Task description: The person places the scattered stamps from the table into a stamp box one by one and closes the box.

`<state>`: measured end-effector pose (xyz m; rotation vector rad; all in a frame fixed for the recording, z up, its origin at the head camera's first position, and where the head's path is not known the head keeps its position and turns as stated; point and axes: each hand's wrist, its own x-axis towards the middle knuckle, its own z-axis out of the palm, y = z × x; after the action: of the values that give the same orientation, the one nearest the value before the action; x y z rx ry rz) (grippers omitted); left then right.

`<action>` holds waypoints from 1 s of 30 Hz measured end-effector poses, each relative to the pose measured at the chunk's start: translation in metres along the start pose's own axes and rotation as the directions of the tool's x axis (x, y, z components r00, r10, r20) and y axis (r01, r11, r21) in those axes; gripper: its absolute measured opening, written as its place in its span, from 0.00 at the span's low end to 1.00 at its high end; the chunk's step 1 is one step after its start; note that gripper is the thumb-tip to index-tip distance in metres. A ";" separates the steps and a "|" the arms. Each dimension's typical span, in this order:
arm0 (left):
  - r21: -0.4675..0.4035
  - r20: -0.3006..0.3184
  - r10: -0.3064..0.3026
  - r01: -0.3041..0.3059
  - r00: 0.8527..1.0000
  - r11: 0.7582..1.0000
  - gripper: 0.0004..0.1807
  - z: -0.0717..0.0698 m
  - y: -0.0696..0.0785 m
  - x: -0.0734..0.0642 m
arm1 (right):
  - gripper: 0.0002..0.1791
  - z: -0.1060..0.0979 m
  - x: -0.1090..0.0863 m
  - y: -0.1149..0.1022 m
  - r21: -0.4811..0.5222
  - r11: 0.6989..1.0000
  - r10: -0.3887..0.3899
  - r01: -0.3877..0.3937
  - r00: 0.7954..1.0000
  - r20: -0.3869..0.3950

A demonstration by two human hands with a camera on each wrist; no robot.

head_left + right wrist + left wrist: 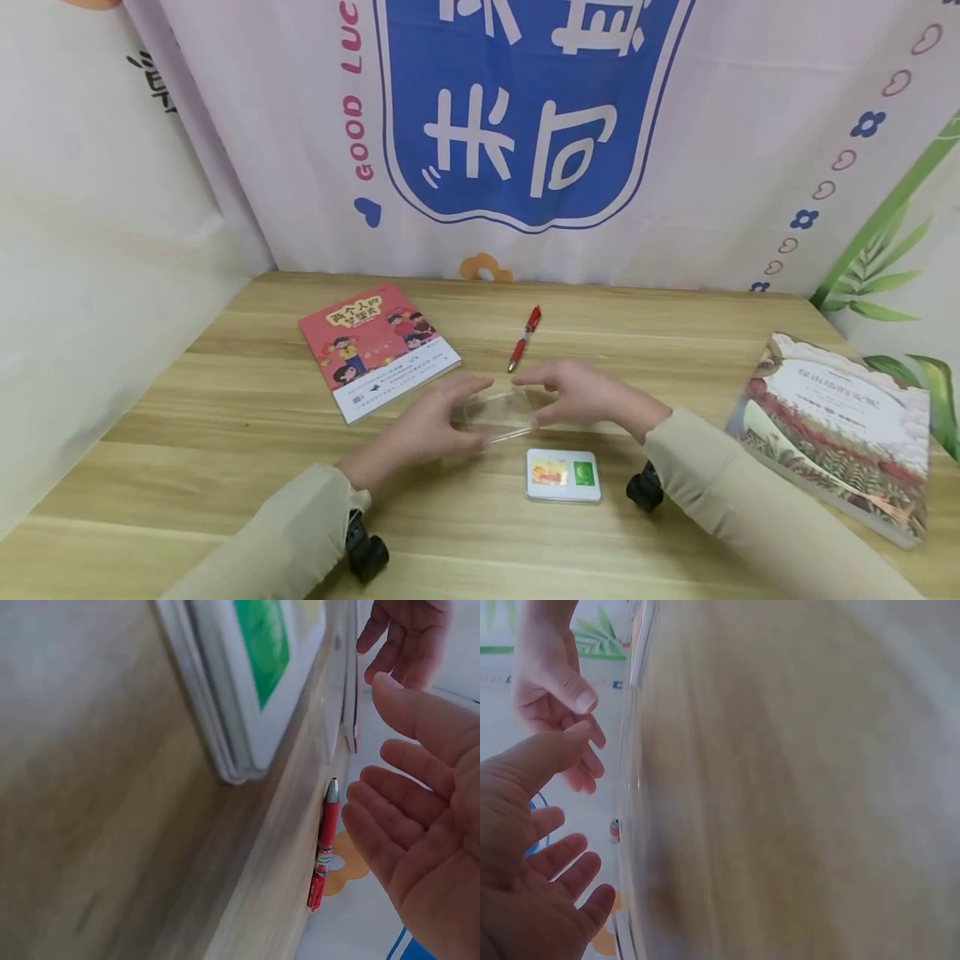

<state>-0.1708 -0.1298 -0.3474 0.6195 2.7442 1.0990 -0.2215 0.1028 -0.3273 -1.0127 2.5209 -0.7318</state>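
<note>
1. Well, nearest to me lies the white case point(551, 498), flat on the table point(247, 467) with a green patch and an orange-yellow one showing on its face; neither hand is on it.
2. Just beyond it, and a little to its left, I have the clear panel point(498, 415) between the two hands, lying at or very near the table top. I read the step in hand as placing the hands about this panel, though I cannot tell from this moment whether it is being taken up or set down.
3. My left hand point(431, 427) is at the panel's left side, its fingers parted and only lightly bent, the thumb well off from them. It grips nothing; whether the thumb touches the edge, I cannot tell.
4. My right hand point(581, 396) faces it from the right, fingers close together and gently bent, thumb apart. It, too, pinches nothing that I can see, and contact is unclear.
5. To my mind, a lift would call for light, even pressure on opposite edges; a release, for drawing both hands straight outward.
6. Farther off lie the red book point(378, 342), beyond the left hand, and the red pen point(525, 337).
</note>
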 end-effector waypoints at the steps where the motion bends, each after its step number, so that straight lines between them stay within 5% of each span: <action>1: -0.002 0.015 0.001 -0.001 1.000 1.000 0.41 0.000 -0.002 0.001 | 0.33 0.001 0.002 0.001 -0.015 1.000 -0.013 0.013 1.000 0.018; 9: 0.015 0.080 -0.037 0.036 0.996 0.999 0.41 0.001 -0.008 0.006 | 0.33 0.003 0.013 0.004 -0.100 0.992 -0.067 0.076 0.994 0.090; 30: 0.073 0.090 -0.047 0.040 0.995 0.997 0.32 0.004 -0.011 0.014 | 0.29 0.002 0.016 0.008 -0.141 0.979 -0.134 0.149 0.985 0.110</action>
<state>-0.1864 -0.1291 -0.3572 0.6003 2.7142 0.9436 -0.2358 0.0950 -0.3352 -1.2579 2.4658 -0.5224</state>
